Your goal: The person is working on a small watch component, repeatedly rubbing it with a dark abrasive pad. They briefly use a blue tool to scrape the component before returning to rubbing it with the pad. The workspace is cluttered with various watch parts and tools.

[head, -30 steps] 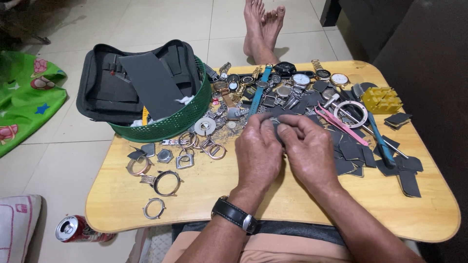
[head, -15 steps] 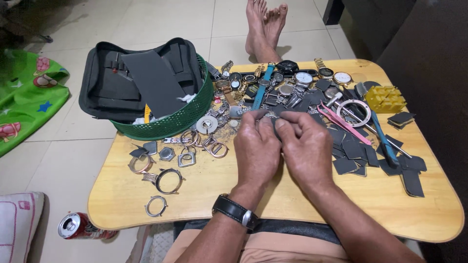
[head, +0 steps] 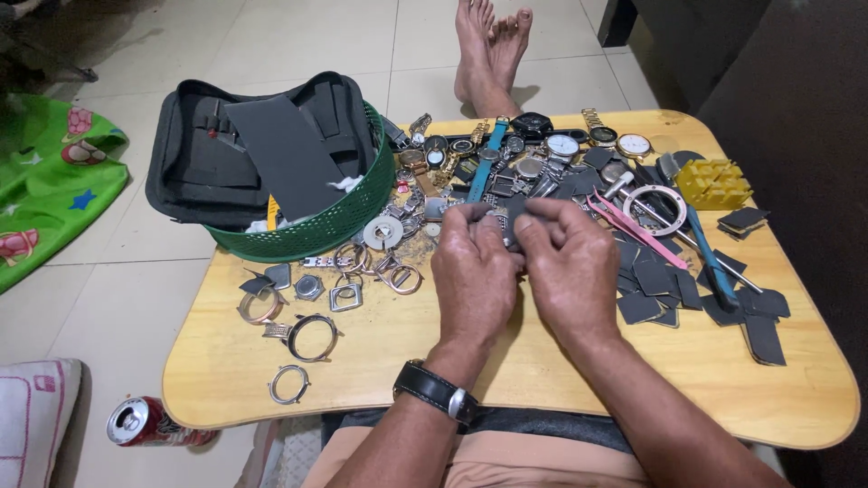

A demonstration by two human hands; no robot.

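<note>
My left hand (head: 475, 276) and my right hand (head: 571, 267) meet over the middle of a low wooden table (head: 542, 370). Together they pinch a small dark watch part (head: 503, 221) at the fingertips; most of it is hidden by my fingers. A black wristwatch (head: 436, 392) sits on my left wrist. Loose watch cases and metal rings (head: 312, 298) lie to the left of my hands. Dark sandpaper pieces (head: 714, 298) lie to the right.
A green basket (head: 316, 230) holding a black pouch (head: 226, 149) stands at the table's back left. Several watches (head: 542, 145), a yellow block (head: 712, 183), pink tweezers (head: 637, 230) and a blue tool (head: 710, 258) lie behind and right. Another person's bare feet (head: 488, 50) rest beyond. A can (head: 149, 423) lies on the floor.
Both hands stay together on the small part with only slight finger movement. The view has shifted a little.
</note>
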